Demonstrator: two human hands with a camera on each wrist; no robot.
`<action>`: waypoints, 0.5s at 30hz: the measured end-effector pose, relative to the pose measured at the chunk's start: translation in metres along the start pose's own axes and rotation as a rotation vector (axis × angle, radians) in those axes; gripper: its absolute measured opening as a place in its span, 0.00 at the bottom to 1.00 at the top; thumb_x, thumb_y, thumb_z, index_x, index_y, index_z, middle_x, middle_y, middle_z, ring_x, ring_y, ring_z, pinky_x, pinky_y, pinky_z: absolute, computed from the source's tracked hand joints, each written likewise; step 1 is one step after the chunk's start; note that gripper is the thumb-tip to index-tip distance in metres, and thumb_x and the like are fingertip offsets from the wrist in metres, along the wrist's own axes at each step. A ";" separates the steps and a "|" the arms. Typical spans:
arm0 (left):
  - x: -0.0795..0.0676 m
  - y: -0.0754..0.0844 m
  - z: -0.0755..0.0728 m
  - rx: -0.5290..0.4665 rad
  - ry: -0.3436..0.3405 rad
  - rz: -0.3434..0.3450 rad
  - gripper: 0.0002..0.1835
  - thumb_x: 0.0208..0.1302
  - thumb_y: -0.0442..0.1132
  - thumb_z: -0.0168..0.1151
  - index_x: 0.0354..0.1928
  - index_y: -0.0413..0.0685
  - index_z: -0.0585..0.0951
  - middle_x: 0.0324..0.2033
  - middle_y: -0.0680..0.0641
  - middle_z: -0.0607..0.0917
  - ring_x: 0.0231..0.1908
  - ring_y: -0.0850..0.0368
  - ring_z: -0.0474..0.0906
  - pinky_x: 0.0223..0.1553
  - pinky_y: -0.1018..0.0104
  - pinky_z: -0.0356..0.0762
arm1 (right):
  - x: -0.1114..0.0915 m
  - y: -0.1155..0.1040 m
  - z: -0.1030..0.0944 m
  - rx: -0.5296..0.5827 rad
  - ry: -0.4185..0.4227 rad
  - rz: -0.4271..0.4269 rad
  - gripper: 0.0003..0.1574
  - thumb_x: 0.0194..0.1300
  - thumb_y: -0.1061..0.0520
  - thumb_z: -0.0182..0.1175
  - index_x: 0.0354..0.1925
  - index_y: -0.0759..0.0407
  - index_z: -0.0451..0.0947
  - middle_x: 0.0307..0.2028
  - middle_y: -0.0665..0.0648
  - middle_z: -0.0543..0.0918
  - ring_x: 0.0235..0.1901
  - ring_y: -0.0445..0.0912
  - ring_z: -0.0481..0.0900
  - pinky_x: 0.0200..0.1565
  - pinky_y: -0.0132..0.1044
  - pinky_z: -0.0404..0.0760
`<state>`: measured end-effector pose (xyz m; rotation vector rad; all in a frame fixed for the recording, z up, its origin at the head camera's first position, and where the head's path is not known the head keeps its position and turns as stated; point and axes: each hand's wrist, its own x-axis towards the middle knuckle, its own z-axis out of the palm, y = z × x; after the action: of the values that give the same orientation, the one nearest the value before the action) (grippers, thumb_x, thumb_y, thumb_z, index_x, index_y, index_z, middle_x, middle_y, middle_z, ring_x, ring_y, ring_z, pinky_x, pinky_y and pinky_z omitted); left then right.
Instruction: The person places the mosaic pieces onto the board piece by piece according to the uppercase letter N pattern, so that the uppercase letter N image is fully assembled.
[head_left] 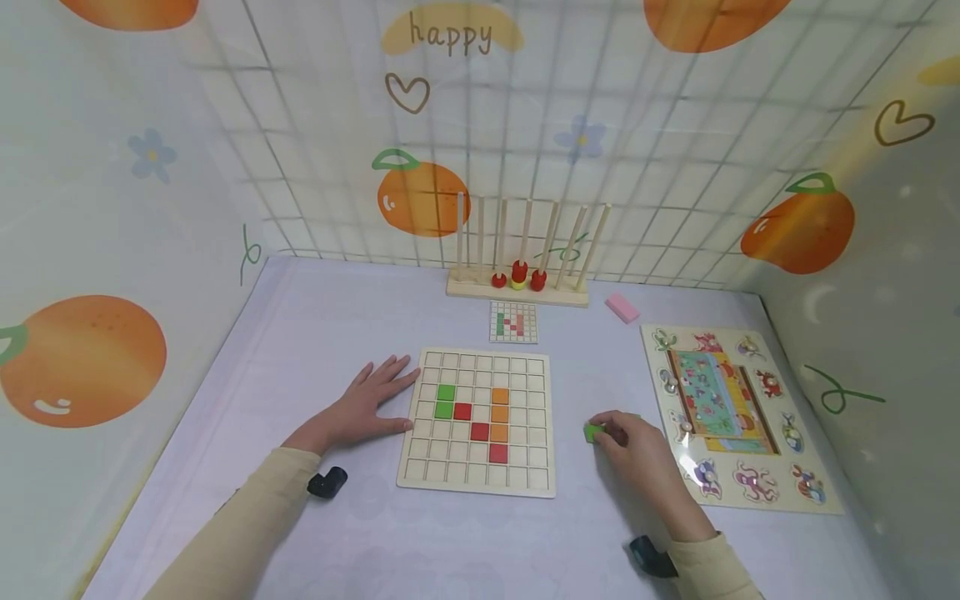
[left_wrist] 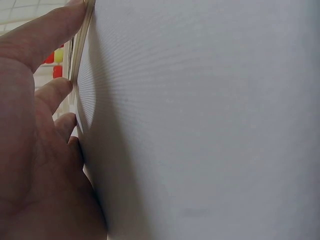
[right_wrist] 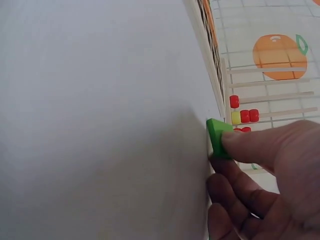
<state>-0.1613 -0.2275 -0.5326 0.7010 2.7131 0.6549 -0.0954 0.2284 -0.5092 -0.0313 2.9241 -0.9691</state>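
Observation:
My right hand (head_left: 633, 450) pinches a small green square tile (right_wrist: 219, 138) between thumb and fingers, just above or on the table right of the grid board. The wooden grid board (head_left: 442, 473) lies flat in the middle, bearing green, red and orange square tiles in some of its cells. Spread out, my left hand (head_left: 367, 404) touches the board's left edge with thumb and fingertip. In the left wrist view its thumb and fingers (left_wrist: 54, 32) meet the board's rim. A small pattern card (head_left: 513, 322) with coloured squares lies behind the board.
At the back stands a wooden peg rack (head_left: 517, 289) with red and yellow beads on several rods. A pink block (head_left: 622, 307) lies to its right. On the right is a picture puzzle board (head_left: 738, 417) with animal pieces. A curtain surrounds the table (head_left: 337, 308).

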 end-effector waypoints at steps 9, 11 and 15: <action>0.000 0.001 0.000 0.002 -0.002 -0.003 0.49 0.64 0.68 0.63 0.81 0.63 0.54 0.81 0.52 0.46 0.80 0.49 0.35 0.78 0.46 0.27 | 0.001 -0.001 0.000 0.027 -0.005 0.006 0.09 0.68 0.55 0.68 0.47 0.50 0.85 0.40 0.54 0.86 0.42 0.49 0.83 0.45 0.48 0.84; 0.000 0.001 0.000 0.003 -0.001 0.000 0.49 0.64 0.69 0.62 0.81 0.63 0.54 0.81 0.52 0.46 0.80 0.49 0.35 0.78 0.46 0.27 | 0.001 -0.003 0.000 0.034 -0.007 0.008 0.09 0.68 0.55 0.68 0.47 0.50 0.85 0.39 0.53 0.85 0.39 0.47 0.82 0.41 0.44 0.83; 0.001 -0.001 0.000 0.003 0.000 0.004 0.50 0.63 0.69 0.62 0.81 0.64 0.54 0.81 0.52 0.46 0.80 0.49 0.35 0.78 0.46 0.28 | 0.003 -0.009 0.001 0.061 -0.011 0.005 0.09 0.68 0.57 0.67 0.47 0.50 0.85 0.36 0.51 0.85 0.33 0.44 0.79 0.34 0.37 0.79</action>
<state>-0.1620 -0.2278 -0.5329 0.7076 2.7140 0.6514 -0.0983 0.2207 -0.5046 -0.0268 2.8817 -1.0533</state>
